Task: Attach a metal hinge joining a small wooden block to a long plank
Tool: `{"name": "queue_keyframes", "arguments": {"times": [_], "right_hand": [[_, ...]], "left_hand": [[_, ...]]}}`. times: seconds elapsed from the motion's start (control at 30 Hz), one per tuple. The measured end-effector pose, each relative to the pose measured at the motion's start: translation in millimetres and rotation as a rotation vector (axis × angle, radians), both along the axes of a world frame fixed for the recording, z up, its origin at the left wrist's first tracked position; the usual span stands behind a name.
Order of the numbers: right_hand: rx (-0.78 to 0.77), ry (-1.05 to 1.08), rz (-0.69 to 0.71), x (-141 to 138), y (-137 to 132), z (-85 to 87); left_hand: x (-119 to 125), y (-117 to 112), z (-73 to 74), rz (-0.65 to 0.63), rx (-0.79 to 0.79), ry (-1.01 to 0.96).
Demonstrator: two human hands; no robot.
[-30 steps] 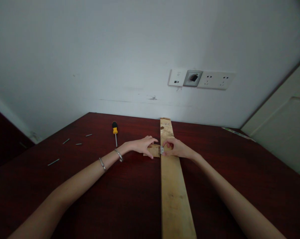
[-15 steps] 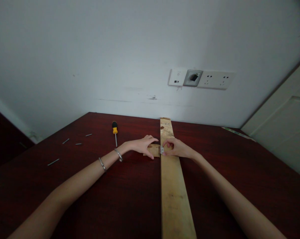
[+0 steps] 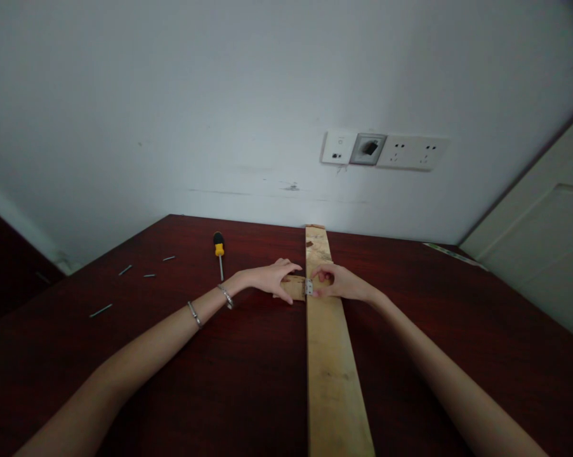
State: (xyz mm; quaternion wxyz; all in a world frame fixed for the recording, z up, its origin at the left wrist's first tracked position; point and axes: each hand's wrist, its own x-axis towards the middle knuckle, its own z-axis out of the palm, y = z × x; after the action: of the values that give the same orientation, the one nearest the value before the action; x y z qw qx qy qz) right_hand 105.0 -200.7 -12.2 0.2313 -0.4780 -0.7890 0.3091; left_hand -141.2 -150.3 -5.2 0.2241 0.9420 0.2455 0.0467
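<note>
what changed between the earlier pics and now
Nothing has visibly moved, and nothing was taken up or let go. The left hand stays spread at the short wooden piece, the right hand with its fingertips by the small metal plate. Long board, screwdriver and metal pins lie as before.

The bench (image 3: 195, 393) in front of me is dark red and wood-grained; a long pale plank (image 3: 334, 368) runs across it front to back; a short wooden piece (image 3: 296, 291) butts against the plank's left edge; farther left lies a black-and-yellow screwdriver (image 3: 219, 249); left of that, four thin metal fasteners (image 3: 101, 310) lie scattered; a narrow strip (image 3: 455, 254) rests far right.
</note>
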Motion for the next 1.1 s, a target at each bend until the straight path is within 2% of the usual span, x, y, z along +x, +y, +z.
{"name": "queue_keyframes", "arguments": {"times": [0.23, 0.37, 0.5, 0.67, 0.77, 0.87, 0.97, 1.1], "right_hand": [[0.025, -0.005, 0.0, 0, -1, 0.8], [-0.035, 0.091, -0.003, 2, 0, 1.7], [-0.116, 0.28, -0.059, 5, 3, 2.4], [-0.102, 0.408, -0.184, 9, 4, 6.4], [-0.098, 0.416, -0.222, 11, 2, 11.7], [-0.083, 0.423, -0.227, 11, 0, 14.9], [-0.088, 0.415, -0.212, 10, 0, 14.0], [-0.1, 0.373, -0.19, 6, 0, 10.6]], "left_hand": [[0, 0, -1.3, 0.006, -0.015, 0.0], [-2, -1, 4.4, 0.009, -0.002, -0.018], [-8, 0, 23.3, -0.005, 0.048, -0.077], [-29, 4, 56.9, 0.041, 0.184, -0.208], [-54, 7, 73.5, 0.139, 0.243, -0.229], [-94, 7, 87.5, 0.28, 0.245, -0.198], [-148, 4, 99.6, 0.429, 0.238, -0.128], [-230, -9, 111.4, 0.55, 0.223, 0.026]]}}
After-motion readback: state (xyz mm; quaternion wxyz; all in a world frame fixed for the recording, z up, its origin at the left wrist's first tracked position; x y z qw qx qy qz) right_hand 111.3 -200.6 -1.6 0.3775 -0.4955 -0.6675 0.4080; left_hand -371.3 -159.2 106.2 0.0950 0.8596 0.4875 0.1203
